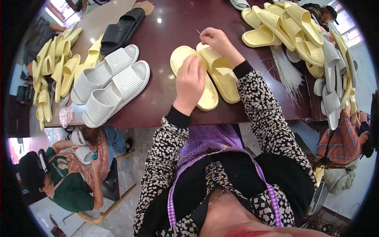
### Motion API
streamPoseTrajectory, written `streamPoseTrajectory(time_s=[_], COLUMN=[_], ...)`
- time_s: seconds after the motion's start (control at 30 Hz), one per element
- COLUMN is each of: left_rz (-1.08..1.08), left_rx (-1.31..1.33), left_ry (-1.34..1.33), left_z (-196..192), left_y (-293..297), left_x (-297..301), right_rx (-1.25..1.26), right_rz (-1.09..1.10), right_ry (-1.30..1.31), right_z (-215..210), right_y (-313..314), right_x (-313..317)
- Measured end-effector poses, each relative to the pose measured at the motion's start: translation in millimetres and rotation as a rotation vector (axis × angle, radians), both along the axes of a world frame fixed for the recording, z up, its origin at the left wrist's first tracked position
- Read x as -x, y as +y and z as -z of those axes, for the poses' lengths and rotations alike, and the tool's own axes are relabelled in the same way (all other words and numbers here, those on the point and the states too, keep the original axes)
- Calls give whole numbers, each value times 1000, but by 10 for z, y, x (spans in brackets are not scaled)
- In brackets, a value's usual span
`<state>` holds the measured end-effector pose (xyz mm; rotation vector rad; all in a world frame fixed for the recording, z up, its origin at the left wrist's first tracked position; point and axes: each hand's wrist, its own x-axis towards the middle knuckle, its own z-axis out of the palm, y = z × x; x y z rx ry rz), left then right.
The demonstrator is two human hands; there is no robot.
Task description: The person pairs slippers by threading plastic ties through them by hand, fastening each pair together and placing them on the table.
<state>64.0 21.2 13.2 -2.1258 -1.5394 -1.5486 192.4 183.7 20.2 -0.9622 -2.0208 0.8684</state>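
The pair of yellow slippers (208,94) lies side by side on the desk (166,114), close to its near edge, toes away from the wearer. From my remote seat I see the left hand (189,81) over the left slipper's strap, fingers bent together; I cannot tell whether they grasp anything. Beyond the right slipper's toe end, the right hand (216,41) has its fingers pinched on a thin strand (198,31), only a tip of which shows.

What worries me most is that pinch: so fine a strand could slip out, or snag if tugged. An uneven pull by either hand could, I judge, skew the pair on the glossy, probably slick top. A sweeping right sleeve might catch the loose bundle of pale strands (287,75) and scatter it.

The desk is dark red and polished, reflecting a lamp. Grey slippers (118,81) and a black pair (123,29) sit to the left, with yellow heaps at both ends; the right-hand heap (300,29) looks ready to slide. Around it, I see a co-worker in green (75,185) handling grey slippers and another in plaid (341,140), above a grey marbled floor (126,173).
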Motion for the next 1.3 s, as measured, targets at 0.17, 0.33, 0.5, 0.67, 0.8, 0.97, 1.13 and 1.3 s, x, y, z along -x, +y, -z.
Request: streamPoseTrajectory(time_s=[0.17,0.33,0.5,0.67,0.8,0.97,1.13,1.3], left_rz=[162,359,405,406,503,596,619,698], left_rx=[138,478,603,632,754,825,830,801], left_ry=[-220,-521,-621,-637,-962,-1092,-1145,-1201], left_z=[-184,91,66,189,138,169,216,257], left_y=[515,822,916,975,993,1080,1126,1134], left_x=[29,-117,-228,-255,-225,-251,-206,-173], right_rx=[111,112,209,201,143,-35,-109,-181], right_rz=[21,118,150,199,215,200,189,200], right_ry=[266,318,372,405,410,316,250,166], right_z=[-122,42,140,172,150,244,201,198], right_y=[-412,-452,-419,-414,-441,-388,-391,-426], right_x=[-99,-288,-448,-541,-586,-617,-650,-636])
